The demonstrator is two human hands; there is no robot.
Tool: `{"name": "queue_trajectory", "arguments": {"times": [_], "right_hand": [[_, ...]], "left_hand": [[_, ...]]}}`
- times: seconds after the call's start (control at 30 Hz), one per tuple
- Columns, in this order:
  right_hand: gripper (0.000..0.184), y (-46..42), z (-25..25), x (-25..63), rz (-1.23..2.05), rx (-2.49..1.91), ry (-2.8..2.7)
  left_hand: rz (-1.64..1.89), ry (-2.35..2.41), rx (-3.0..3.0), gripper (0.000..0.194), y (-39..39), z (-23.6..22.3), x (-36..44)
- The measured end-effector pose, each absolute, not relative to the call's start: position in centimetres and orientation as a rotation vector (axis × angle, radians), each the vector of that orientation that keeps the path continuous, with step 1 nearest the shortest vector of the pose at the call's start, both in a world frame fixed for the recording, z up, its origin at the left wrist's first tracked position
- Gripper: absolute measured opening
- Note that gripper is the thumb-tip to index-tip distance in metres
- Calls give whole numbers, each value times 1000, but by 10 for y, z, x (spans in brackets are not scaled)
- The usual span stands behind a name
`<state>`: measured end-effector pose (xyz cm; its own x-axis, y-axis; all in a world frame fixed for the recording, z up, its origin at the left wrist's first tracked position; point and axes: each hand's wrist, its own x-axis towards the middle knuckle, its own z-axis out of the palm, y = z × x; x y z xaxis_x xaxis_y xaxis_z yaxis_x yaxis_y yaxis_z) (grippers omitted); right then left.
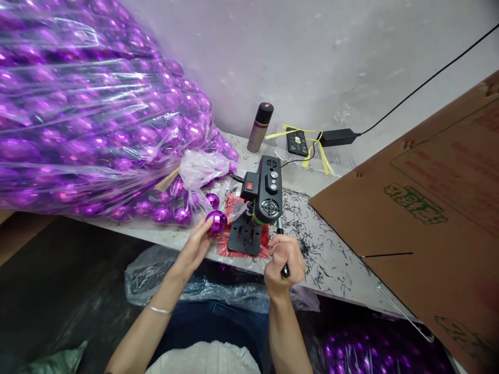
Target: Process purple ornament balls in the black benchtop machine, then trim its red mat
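My left hand (197, 243) pinches a shiny purple mirror-ball ornament (217, 222) just left of a small black bench machine (270, 189). The machine has round vents, silver knobs, a red switch and a slotted black base plate (244, 238), which stands on a red sheet (226, 244). My right hand (286, 262) is wrapped round the black grip of a lever (286, 270) at the machine's right side. Another purple ball (212, 200) lies by the mouth of the plastic bag, behind the held one.
A big clear bag of purple balls (97, 119) fills the left. Behind stand a bottle (260, 127), a black device (297, 141) and a power adapter (338, 137). Black bits (317, 249) litter the table. A cardboard box (421, 218) leans at right; more purple balls (366, 348) lie below.
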<state>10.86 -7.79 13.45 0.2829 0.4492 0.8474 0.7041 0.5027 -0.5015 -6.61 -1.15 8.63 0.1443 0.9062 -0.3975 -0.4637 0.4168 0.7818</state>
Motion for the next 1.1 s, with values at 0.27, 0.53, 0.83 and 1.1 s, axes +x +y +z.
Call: {"name": "queue_trajectory", "arguments": {"times": [0.27, 0.53, 0.83, 1.1], "right_hand": [[26, -79, 137, 110, -233, -1130, -1383], [28, -77, 143, 108, -231, -1113, -1358], [29, -68, 167, 105, -215, -1132, -1287], [28, -72, 164, 107, -223, -1140, -1305]], "left_hand": [[1130, 1017, 642, 53, -23, 51, -26], [1186, 1118, 1262, 63, -22, 27, -15], [1114, 1247, 1611, 56, -17, 22, -9], [1068, 1094, 1929, 53, -12, 24, -11]]}}
